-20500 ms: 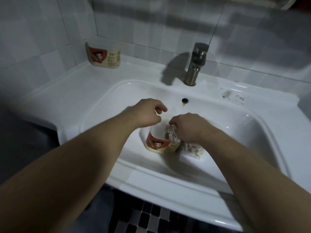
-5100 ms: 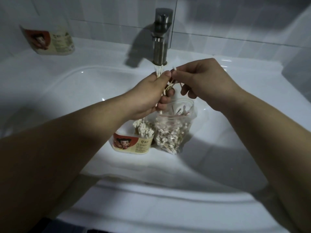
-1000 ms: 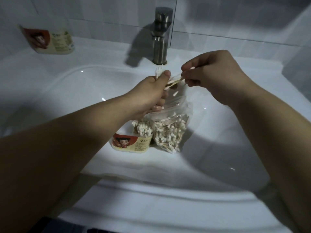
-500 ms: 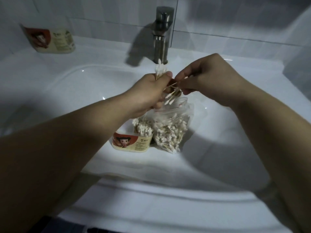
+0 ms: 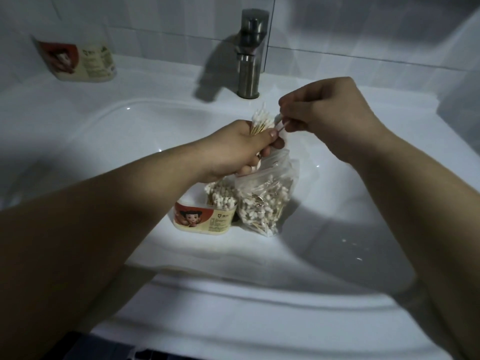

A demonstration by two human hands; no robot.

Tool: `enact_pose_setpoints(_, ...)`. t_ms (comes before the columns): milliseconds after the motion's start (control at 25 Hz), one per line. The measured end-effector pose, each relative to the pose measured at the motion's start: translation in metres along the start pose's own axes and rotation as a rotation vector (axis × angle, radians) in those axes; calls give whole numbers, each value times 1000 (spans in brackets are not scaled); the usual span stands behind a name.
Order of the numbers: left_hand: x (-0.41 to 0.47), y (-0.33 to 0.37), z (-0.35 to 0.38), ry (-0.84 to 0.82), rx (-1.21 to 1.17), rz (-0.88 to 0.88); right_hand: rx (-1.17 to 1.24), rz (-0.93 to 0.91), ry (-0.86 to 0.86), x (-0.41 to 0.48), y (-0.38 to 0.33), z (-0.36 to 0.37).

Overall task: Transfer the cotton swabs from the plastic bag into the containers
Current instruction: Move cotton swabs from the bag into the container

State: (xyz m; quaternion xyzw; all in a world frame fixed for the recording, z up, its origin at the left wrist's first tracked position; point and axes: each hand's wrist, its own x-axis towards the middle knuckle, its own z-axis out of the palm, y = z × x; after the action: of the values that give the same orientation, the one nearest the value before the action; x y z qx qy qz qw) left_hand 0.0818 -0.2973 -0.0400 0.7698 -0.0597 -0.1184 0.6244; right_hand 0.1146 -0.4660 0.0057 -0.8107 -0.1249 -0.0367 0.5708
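Key relation: we see the bundle of cotton swabs rising from the top of the left hand just above frame centre. The right hand sits immediately to its right, so the two nearly meet.
Long axis: the bundle stands roughly upright, cotton heads up. The loose swab at the right fingertips lies crosswise, slanting down-left toward the bundle.
Left grip: fingers and thumb are curled round the bundle's stems. We cannot tell whether the lower fingers also catch the bag's mouth.
Right grip: a narrow pinch on the loose swab; whether it is one or several is too blurred for us to say.
Nearer hand: the left hand hangs almost directly over the near container, and the right hand sits further up and to the right.
Plastic bag: the plastic bag stands in the sink at centre frame, touching the near container's right side and well stocked with swabs.
Near container: open, with swabs packed upright in its right part.
Far container: the far container sits on the ledge at upper left, left of the faucet; we cannot see its contents.
Our reading: we are evening up a handful, and next it goes straight down into the near container.
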Motion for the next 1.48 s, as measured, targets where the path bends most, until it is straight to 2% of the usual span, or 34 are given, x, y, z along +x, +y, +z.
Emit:
enact_pose_setpoints(120,0,-1,1,40,42,2,4,-24,142,6,3,-5)
enact_pose_setpoints(200,1,-1,0,80,51,18,42,-15,166,8,3,-8)
enact_pose_setpoints(320,1,-1,0,119,71,17,102,20,54,5,3,-5)
enact_pose_setpoints(440,2,-1,1,144,49,14,-18,2,-54,0,5,3)
enact_pose_setpoints(600,4,-4,0,148,49,31,-262,-65,-72,-1,7,7)
enact_pose_setpoints(760,2,-5,4,122,-72,30,-356,-98,-91,0,11,9)
enact_pose_setpoints(1040,0,-1,10,86,-119,20,-293,-116,-154,0,16,13)
enact_pose_setpoints(1200,1,2,9,69,-138,37,-165,-115,-179,-1,13,13)
enact_pose_setpoints(1320,2,1,8,67,-149,28,-182,-123,-196,-1,12,13)
enact_pose_setpoints(1480,0,0,9,105,-216,36,-237,-135,-388,-7,9,13)
